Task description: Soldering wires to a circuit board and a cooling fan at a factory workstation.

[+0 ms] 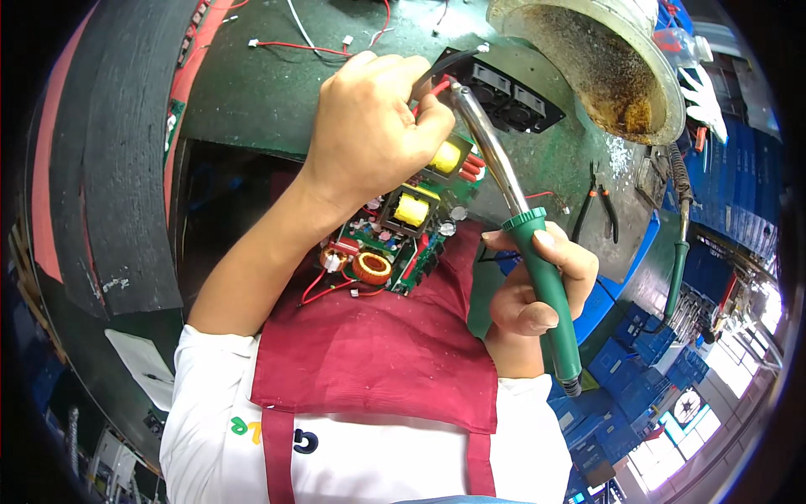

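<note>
My left hand [367,126] is closed, its fingertips around a red wire [435,91]. A black wire [443,65] rises beside the same fingers. My right hand [514,304] grips the green handle of a soldering iron [495,155]. The iron's tip touches or nearly touches the red wire's end, at the left end of a black panel with sockets [506,94]. Below my left hand lies a green circuit board [389,231] with yellow transformers and a copper-wound coil [372,267]; my hand and wrist hide part of it.
A large metal funnel-shaped hood [617,71], stained inside, stands at the far right. Near it lie orange-and-black pliers [598,202], a white glove [703,101] and a second green-handled iron [677,277]. Loose red wires [302,46] lie at the back. A black belt-like strip [126,160] runs along the left.
</note>
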`<move>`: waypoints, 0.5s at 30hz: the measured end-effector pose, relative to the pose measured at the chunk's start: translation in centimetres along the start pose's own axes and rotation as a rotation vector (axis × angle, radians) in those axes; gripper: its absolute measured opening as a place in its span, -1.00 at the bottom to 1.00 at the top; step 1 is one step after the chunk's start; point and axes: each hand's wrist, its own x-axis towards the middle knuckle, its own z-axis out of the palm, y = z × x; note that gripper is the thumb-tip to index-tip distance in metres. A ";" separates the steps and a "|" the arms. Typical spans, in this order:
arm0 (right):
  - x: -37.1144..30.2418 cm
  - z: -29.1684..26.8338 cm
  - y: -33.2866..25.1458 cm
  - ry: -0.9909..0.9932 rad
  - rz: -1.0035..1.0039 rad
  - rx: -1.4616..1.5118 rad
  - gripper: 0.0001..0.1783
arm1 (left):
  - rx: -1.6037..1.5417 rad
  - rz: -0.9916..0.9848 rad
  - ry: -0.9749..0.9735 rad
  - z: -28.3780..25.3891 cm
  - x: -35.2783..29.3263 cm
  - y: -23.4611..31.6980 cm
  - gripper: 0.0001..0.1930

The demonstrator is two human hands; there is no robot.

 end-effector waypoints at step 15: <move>-0.2 0.1 0.5 -0.037 -0.061 -0.002 -0.04 | 0.018 0.012 -0.003 0.1 0.0 0.1 -0.81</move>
